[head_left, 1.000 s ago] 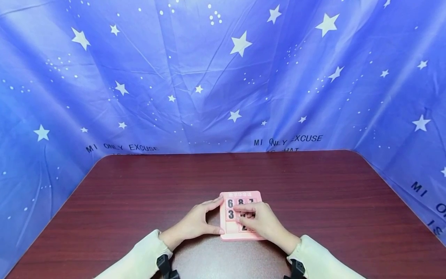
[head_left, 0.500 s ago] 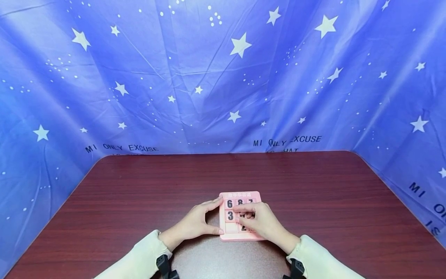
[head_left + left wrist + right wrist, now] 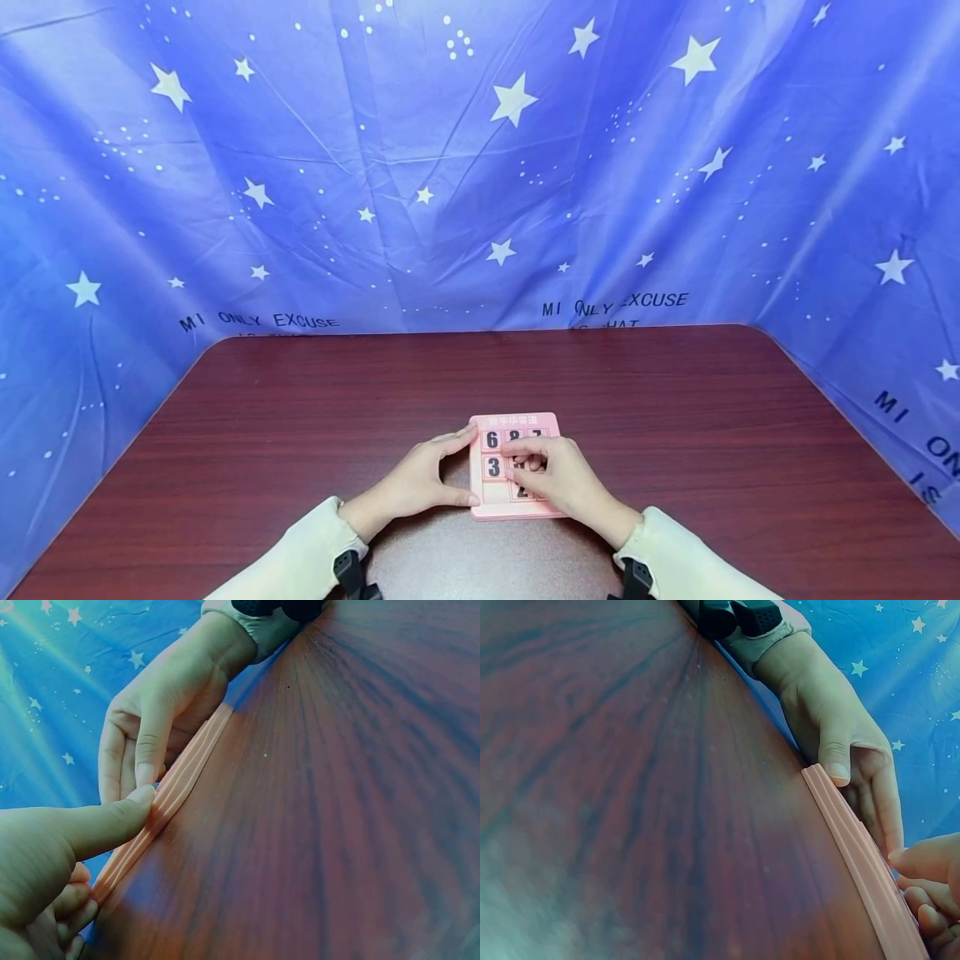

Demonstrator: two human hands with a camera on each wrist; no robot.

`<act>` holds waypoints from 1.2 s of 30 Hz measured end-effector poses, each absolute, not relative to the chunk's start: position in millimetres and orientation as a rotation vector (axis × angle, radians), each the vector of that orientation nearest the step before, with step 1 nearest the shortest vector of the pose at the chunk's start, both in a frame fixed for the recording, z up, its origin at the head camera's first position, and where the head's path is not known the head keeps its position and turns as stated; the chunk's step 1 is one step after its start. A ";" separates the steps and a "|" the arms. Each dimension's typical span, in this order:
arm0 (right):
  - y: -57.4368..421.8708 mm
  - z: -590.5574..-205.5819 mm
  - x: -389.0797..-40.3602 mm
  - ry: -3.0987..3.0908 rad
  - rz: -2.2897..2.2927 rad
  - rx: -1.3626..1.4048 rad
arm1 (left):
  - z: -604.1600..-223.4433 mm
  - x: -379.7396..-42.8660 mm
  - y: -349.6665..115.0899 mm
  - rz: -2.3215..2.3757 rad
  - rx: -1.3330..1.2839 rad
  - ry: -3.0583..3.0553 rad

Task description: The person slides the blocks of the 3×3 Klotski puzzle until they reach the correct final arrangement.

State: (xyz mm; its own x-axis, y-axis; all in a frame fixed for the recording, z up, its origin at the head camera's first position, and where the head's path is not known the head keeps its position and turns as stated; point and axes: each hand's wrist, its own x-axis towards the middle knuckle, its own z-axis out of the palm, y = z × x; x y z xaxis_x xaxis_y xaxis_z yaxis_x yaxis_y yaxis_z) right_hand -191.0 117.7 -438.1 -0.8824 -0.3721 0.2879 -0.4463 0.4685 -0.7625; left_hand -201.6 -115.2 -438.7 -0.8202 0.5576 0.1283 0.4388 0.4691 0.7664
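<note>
A pink number slide puzzle (image 3: 517, 510) lies on the table, with black-numbered tiles. My left hand (image 3: 420, 477) grips its left side, thumb at the near corner and index finger at the far one. Over the tiles is my right hand (image 3: 566, 479), its index finger and thumb extended to the right edge of the 3 tile (image 3: 492, 467). The other fingers of that hand are curled in, hiding part of the middle and right columns. Below the 3 tile shows an open slot. In the left wrist view the puzzle's edge (image 3: 184, 776) appears as a thin layered strip.
The dark red wooden table (image 3: 300, 400) carries the puzzle near its front edge. A blue curtain (image 3: 420, 150) with white stars hangs behind and along both sides. Black wrist devices (image 3: 348, 571) sit on both pale sleeves.
The 3 tile has slid slightly toward me, widening the gap under the 6. Both hands keep nearly the same pose, and the head view has shifted a little.
</note>
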 end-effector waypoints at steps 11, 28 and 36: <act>121.0 -436.4 -191.9 -2.647 1.453 0.810 | -440.7 -202.4 -115.6 1.269 0.870 2.568; 125.3 -437.8 -193.2 -2.683 1.610 0.946 | -441.5 -200.0 -117.3 1.269 0.912 2.576; 125.9 -434.0 -189.2 -2.620 1.637 0.950 | -441.9 -200.8 -115.8 1.279 0.900 2.570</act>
